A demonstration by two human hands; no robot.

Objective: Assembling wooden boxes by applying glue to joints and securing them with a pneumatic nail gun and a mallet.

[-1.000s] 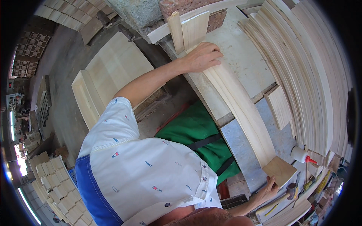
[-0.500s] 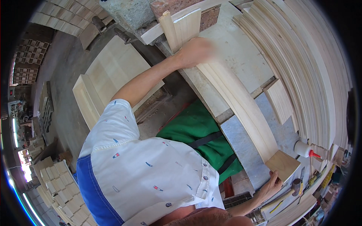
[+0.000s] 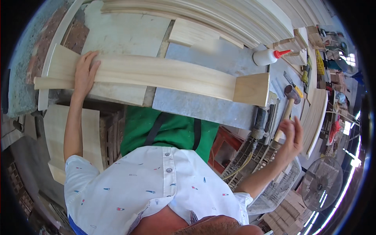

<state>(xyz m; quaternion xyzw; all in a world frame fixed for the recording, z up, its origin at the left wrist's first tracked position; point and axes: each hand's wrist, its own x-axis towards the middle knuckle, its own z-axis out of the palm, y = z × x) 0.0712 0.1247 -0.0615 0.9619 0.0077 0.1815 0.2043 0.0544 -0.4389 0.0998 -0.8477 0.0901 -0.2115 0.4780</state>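
Note:
A long pale wooden trough-shaped piece (image 3: 164, 72) lies across the bench, made of boards meeting along their length. My left hand (image 3: 85, 72) grips it near its left end, fingers over the top. At the right end a short square wooden end board (image 3: 252, 89) stands against it. My right hand (image 3: 290, 138) is raised to the right, apart from the piece, fingers loosely bent and apart with nothing seen in them. It is nearest to a mallet (image 3: 289, 105) with a wooden handle, lying on the bench's right side.
A white glue bottle (image 3: 264, 57) with a red tip lies behind the end board. Long wooden strips (image 3: 203, 17) are stacked along the far side. A yellow-handled chisel (image 3: 295, 88) lies by the mallet. Stone blocks (image 3: 43, 47) stand at left, a fan (image 3: 323, 182) at lower right.
The view has turned, so the bench now runs across it. My right hand has let go of the end board and moved away to the right; my left hand stays on the long piece.

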